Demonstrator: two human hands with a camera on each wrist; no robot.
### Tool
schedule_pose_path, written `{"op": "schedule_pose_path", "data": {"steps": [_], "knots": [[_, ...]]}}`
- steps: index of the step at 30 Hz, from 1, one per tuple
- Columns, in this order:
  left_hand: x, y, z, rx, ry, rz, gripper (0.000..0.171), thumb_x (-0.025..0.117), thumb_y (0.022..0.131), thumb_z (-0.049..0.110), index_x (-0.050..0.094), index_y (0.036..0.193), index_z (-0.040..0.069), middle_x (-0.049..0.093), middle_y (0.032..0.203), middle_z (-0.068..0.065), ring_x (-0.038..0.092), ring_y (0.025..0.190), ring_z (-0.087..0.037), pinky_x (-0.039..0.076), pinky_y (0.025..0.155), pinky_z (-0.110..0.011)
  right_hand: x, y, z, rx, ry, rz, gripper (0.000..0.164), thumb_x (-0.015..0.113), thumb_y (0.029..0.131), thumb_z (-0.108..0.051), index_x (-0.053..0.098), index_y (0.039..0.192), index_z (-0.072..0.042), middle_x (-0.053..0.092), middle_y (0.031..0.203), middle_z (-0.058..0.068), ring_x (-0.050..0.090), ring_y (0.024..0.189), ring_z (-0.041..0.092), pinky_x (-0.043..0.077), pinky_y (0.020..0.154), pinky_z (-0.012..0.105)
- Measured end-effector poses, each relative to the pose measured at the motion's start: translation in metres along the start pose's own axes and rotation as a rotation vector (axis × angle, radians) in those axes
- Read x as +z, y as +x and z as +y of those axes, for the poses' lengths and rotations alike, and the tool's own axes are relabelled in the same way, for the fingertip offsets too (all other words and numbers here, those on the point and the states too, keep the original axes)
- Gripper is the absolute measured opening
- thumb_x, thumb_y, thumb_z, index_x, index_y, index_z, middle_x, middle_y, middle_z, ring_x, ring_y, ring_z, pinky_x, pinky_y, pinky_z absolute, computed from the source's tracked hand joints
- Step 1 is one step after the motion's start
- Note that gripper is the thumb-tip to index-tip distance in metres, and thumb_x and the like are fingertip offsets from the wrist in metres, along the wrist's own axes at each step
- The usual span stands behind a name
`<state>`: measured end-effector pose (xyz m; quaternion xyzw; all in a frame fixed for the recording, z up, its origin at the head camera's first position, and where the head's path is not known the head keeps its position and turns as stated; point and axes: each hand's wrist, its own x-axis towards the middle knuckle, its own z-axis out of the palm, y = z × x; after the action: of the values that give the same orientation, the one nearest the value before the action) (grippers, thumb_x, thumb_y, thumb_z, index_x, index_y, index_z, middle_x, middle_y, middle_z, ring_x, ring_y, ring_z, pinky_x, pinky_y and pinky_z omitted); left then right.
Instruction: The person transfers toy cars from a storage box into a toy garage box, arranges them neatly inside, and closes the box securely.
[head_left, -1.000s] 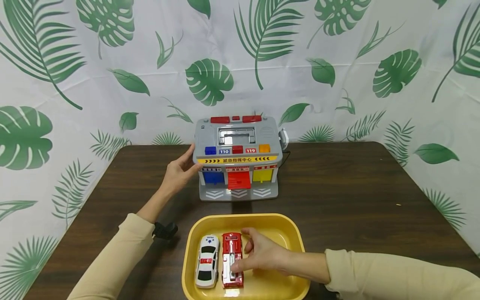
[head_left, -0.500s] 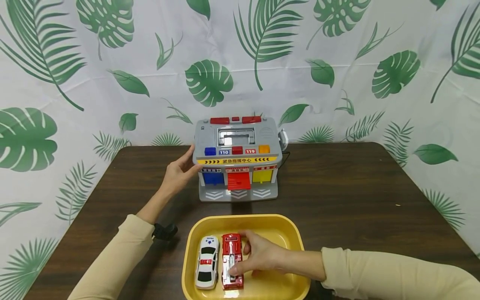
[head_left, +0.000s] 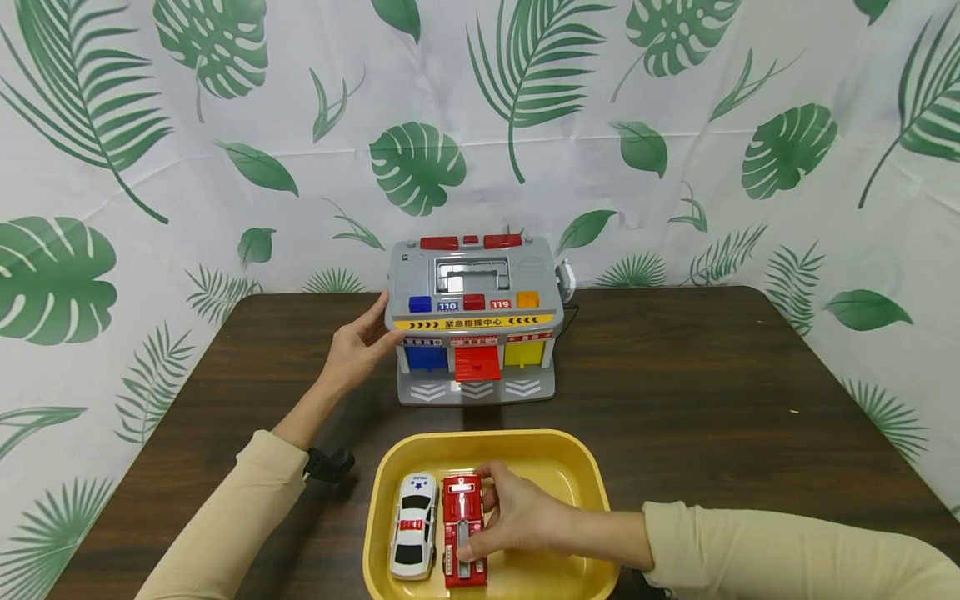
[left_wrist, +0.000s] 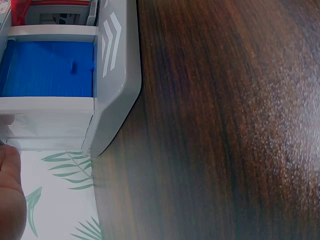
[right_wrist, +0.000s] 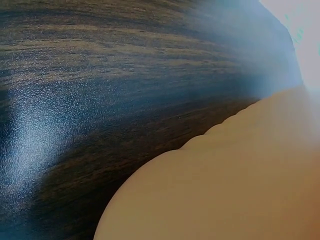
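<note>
In the head view, my left hand (head_left: 352, 354) holds the left side of a grey toy emergency station (head_left: 475, 321), thumb at its front edge. The station has a blue door (left_wrist: 47, 69), a yellow door (head_left: 524, 353) and a red door (head_left: 477, 364) that stands swung outward. My right hand (head_left: 525, 517) grips a red toy fire truck (head_left: 462, 500) inside a yellow tray (head_left: 596, 475), thumb on its top and fingers at its right side. Left of the truck lies a white toy police car (head_left: 413, 527). The right wrist view shows only skin and the tabletop.
The tray stands on a dark wooden table (head_left: 690, 400), in front of the station. A leaf-print cloth (head_left: 525, 125) hangs behind the table. A white part (head_left: 567, 279) sticks out at the station's right side, with a dark cord below it.
The fire truck has shifted slightly toward me and tilted in my right hand, and the glare on it has changed. My left hand stays at the station.
</note>
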<state>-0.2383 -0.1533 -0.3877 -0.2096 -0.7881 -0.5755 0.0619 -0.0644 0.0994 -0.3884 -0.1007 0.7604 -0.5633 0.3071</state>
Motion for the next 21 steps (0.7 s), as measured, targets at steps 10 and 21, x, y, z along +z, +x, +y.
{"op": "schedule_pose_path", "data": {"steps": [10,21], "knots": [[-0.0001,-0.0009,0.0013,-0.009,0.015,0.002,0.067,0.062,0.091,0.013,0.027,0.148,0.012,0.041,0.144,-0.015,0.052,0.122,-0.03,0.048,0.091,-0.029,0.0024,-0.002,-0.0013,-0.035,-0.006,0.022,0.082,0.081,0.069,-0.001,0.031,0.133,0.003,0.058,0.087,0.008,0.056,0.076,0.018,0.052,0.067,0.024],[-0.0001,-0.0007,-0.0004,0.004,0.0,0.008,0.066,0.062,0.091,0.013,0.028,0.147,0.011,0.042,0.144,-0.016,0.052,0.122,-0.03,0.048,0.092,-0.027,-0.0016,-0.0042,-0.0043,-0.002,0.037,0.006,0.082,0.077,0.073,0.0,0.029,0.14,-0.002,0.051,0.089,0.01,0.053,0.069,0.017,0.051,0.05,0.027]]}}
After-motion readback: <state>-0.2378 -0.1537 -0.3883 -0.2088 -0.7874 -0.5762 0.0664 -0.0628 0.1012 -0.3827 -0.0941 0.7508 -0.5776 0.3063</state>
